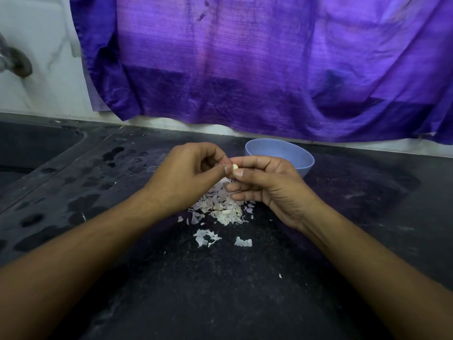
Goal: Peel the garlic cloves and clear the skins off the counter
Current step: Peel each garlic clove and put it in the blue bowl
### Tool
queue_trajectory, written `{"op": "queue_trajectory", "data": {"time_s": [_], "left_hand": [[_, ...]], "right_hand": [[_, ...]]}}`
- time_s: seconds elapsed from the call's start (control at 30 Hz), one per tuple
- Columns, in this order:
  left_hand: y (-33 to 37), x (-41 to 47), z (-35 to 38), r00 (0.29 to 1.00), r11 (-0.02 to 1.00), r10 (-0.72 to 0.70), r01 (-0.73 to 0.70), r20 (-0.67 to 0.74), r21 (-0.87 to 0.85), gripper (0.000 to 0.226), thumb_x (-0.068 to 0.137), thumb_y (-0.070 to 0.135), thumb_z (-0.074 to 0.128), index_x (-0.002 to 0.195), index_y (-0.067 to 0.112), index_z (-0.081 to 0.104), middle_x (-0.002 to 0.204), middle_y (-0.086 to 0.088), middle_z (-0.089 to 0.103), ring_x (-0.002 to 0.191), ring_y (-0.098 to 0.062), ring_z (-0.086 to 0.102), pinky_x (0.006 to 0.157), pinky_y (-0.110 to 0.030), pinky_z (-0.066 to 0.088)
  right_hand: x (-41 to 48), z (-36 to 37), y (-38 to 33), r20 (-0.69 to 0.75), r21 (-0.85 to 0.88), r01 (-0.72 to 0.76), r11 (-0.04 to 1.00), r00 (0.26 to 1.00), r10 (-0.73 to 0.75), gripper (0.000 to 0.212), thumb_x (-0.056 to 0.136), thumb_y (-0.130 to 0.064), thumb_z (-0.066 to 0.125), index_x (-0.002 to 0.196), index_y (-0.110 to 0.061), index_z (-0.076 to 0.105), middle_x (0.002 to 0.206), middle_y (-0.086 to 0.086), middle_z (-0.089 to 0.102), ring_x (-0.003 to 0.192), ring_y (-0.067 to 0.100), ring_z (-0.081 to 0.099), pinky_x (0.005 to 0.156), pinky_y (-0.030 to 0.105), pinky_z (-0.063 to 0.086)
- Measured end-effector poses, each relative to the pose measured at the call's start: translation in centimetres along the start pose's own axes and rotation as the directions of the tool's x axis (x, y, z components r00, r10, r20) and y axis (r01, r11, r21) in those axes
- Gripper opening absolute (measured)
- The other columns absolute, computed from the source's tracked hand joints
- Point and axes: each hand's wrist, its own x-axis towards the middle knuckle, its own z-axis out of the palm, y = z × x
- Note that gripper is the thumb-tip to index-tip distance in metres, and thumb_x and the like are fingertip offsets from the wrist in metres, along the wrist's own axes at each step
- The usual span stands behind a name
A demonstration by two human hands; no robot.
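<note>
Two hands meet above the dark table [220,290], and one small garlic clove [235,167] sits pinched between them. The left hand [186,177] comes in from the left with its thumb and forefinger closed on the clove's left side, the thumbnail pressed right against it. The right hand [267,185] holds it from the other side, thumb and forefinger clamped on it, with the other fingers [241,196] curled loosely below. Only a pale tip of the clove shows between the two thumbs, so its long axis is hard to read; it seems to point up and a little away from the body. Whether any skin is left on it cannot be told.

Straight below the hands lies a heap of papery skins [220,207], with a few loose flakes [206,238] nearer the body and one scrap [243,242] just beside them. A blue bowl [279,153] stands on the table just behind the right hand, so that hand is the nearer one for dropping the clove in; the bowl's inside is not visible from here. A purple cloth [269,69] hangs along the wall behind.

Judging by the pile, peeling is well along, while clearing the skins off the table has not begun
</note>
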Motion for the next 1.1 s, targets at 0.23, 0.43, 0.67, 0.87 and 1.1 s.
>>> {"op": "queue_trajectory", "data": {"time_s": [0.23, 0.43, 0.67, 0.87, 1.1], "left_hand": [[-0.7, 0.2, -0.3, 0.994, 0.995, -0.104, 0.104, -0.043, 0.001, 0.014, 0.1, 0.03, 0.063, 0.089, 0.027, 0.071, 0.079, 0.003, 0.074, 0.069, -0.016, 0.071, 0.069, -0.045, 0.061], [0.3, -0.1, 0.0, 0.994, 0.991, -0.105, 0.105, 0.013, -0.082, 0.022, 0.097, 0.042, 0.068, 0.087, 0.025, 0.076, 0.08, 0.005, 0.076, 0.076, -0.015, 0.074, 0.074, -0.049, 0.063], [0.4, 0.1, -0.3, 0.971, 0.921, -0.217, 0.237, 0.098, -0.31, 0.012, 0.085, 0.026, 0.082, 0.088, 0.014, 0.079, 0.088, -0.018, 0.075, 0.079, -0.022, 0.067, 0.081, -0.056, 0.06], [0.4, 0.1, -0.2, 0.982, 0.964, -0.184, 0.189, 0.043, -0.188, 0.015, 0.085, 0.039, 0.082, 0.085, 0.024, 0.08, 0.08, -0.007, 0.077, 0.081, -0.036, 0.074, 0.075, -0.058, 0.061], [0.8, -0.2, -0.2, 0.987, 0.988, -0.157, 0.157, -0.03, -0.009, 0.01, 0.085, 0.031, 0.077, 0.078, 0.024, 0.08, 0.064, 0.011, 0.072, 0.057, -0.002, 0.063, 0.061, -0.028, 0.055]], "right_hand": [[-0.1, 0.1, -0.2, 0.003, -0.01, 0.022, 1.0, 1.0, -0.022, 0.028, 0.095, 0.0, 0.065, 0.123, 0.001, 0.066, 0.105, 0.019, 0.076, 0.077, 0.023, 0.075, 0.076, 0.038, 0.064], [-0.1, 0.1, -0.1, -0.014, -0.091, 0.1, 0.991, 0.995, -0.101, 0.019, 0.091, 0.002, 0.07, 0.11, 0.001, 0.068, 0.091, 0.016, 0.077, 0.074, 0.023, 0.075, 0.071, 0.035, 0.063], [-0.2, 0.5, -0.1, -0.007, -0.115, 0.13, 0.985, 0.991, -0.132, 0.018, 0.092, 0.003, 0.069, 0.109, 0.0, 0.065, 0.087, 0.015, 0.075, 0.072, 0.024, 0.075, 0.068, 0.034, 0.063], [-0.2, 0.5, 0.0, -0.004, -0.105, 0.123, 0.987, 0.992, -0.125, 0.015, 0.093, 0.003, 0.068, 0.107, 0.0, 0.066, 0.083, 0.013, 0.075, 0.071, 0.024, 0.075, 0.067, 0.034, 0.063], [-0.2, 0.7, 0.2, -0.004, -0.134, 0.108, 0.985, 0.994, -0.11, 0.02, 0.088, 0.005, 0.072, 0.107, 0.003, 0.065, 0.085, 0.015, 0.075, 0.075, 0.029, 0.075, 0.07, 0.037, 0.063]]}}
